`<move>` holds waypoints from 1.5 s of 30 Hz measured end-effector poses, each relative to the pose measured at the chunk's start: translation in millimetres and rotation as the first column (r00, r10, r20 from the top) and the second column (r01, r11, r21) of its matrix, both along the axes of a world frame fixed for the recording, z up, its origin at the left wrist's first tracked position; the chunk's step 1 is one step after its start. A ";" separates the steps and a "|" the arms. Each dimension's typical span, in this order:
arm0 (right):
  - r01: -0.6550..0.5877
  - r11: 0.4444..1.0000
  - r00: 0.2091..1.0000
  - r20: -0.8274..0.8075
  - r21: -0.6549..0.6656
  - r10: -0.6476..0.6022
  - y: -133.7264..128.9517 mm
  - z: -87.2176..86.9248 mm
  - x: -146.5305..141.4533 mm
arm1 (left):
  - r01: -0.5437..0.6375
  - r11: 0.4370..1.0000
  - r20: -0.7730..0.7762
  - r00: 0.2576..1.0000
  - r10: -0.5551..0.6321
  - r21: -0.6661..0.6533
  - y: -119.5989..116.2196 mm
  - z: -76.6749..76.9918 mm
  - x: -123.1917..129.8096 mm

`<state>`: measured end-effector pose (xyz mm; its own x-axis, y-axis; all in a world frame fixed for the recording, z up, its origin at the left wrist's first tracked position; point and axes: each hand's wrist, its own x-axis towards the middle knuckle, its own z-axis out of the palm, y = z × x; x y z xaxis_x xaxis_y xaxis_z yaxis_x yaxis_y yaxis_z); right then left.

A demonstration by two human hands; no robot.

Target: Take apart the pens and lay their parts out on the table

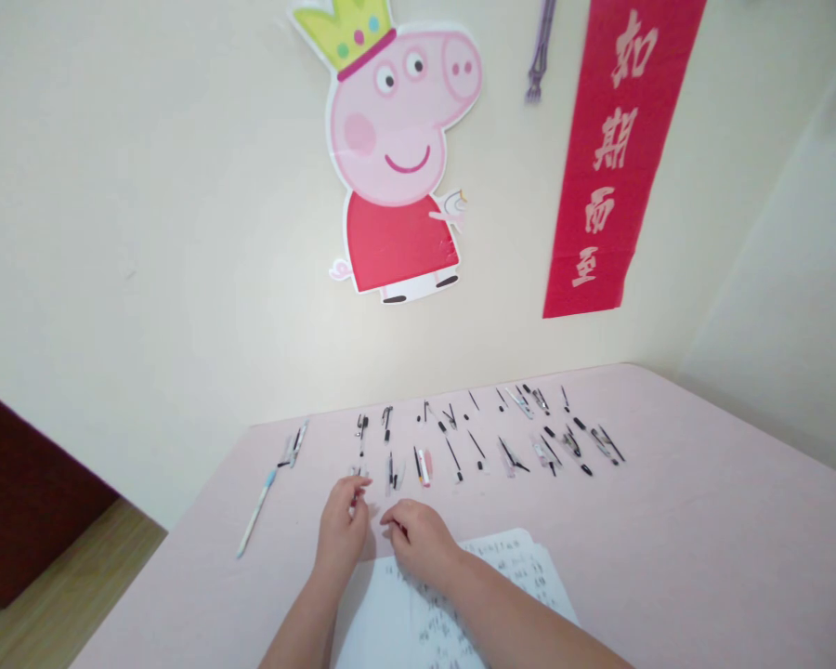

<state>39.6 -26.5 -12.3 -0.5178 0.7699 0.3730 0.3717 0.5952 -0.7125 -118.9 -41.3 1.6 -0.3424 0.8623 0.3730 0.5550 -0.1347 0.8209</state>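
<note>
My left hand (pixel 345 522) is over the pink tabletop, its curled fingers beside small pen parts (pixel 358 471) that it partly covers. Whether its fingertips hold anything is too small to tell. To its right, my right hand (pixel 418 539) has bent fingers pressed together near the top edge of the written paper (pixel 522 576); anything between them is hidden. Beyond both hands, black and clear pen parts lie in two rows, among them a black refill (pixel 453 455) and a pink and white piece (pixel 424 467).
A white pen with a blue part (pixel 254 516) lies at the left, below more pen pieces (pixel 296 444). Behind the pink table (pixel 669 520) stands a wall with a cartoon pig cutout (pixel 400 167) and a red banner (pixel 620 167).
</note>
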 end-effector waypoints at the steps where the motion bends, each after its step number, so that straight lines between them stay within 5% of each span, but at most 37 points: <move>1: -0.011 1.000 0.999 0.033 0.010 0.011 -0.8 0.0 0.1 | 0.066 0.997 0.014 0.998 -0.066 -0.039 -7.4 1.1 6.9; 6: -0.021 0.999 0.993 0.116 0.043 0.016 -1.6 -1.3 1.0 | 0.167 0.982 -0.003 0.986 -0.167 -0.084 -23.8 2.9 22.2; 14: -0.038 0.999 0.996 0.075 0.004 0.038 -0.1 -1.4 -0.4 | -0.167 0.985 -0.180 0.971 0.158 -0.035 -12.4 2.9 -38.5; 20: -0.037 0.999 0.993 0.113 -0.004 0.038 -0.2 1.0 1.0 | -0.454 0.890 -0.596 0.725 0.345 -0.037 -11.8 -1.1 -104.2; 23: -0.034 0.999 0.994 0.106 -0.005 0.035 -1.0 1.3 1.0 | -0.559 0.821 -0.709 0.625 0.328 -0.113 -10.3 -1.9 -128.8; 31: -0.054 0.995 0.982 0.177 -0.084 0.068 0.3 5.1 1.0 | -0.703 0.638 -0.752 0.594 0.286 -0.313 -1.2 7.1 -144.3; 39: -0.060 0.992 0.978 0.192 -0.110 0.081 0.6 5.6 1.3 | -0.728 0.553 -0.713 0.630 0.307 -0.405 9.0 7.2 -150.1; 42: -0.061 0.992 0.981 0.179 -0.112 0.081 0.9 5.1 0.7 | -0.730 0.558 -0.708 0.629 0.321 -0.395 4.8 8.1 -147.3; 45: -0.058 0.991 0.985 0.153 -0.123 0.076 1.3 3.0 -0.1 | -0.671 0.653 -0.629 0.686 0.366 -0.351 0.7 11.9 -133.5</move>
<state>39.5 -25.2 -9.3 -0.6146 0.7652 0.1915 0.4469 0.5379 -0.7148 -252.4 -40.6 13.6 -0.7080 0.6850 0.1714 0.7026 0.6593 0.2677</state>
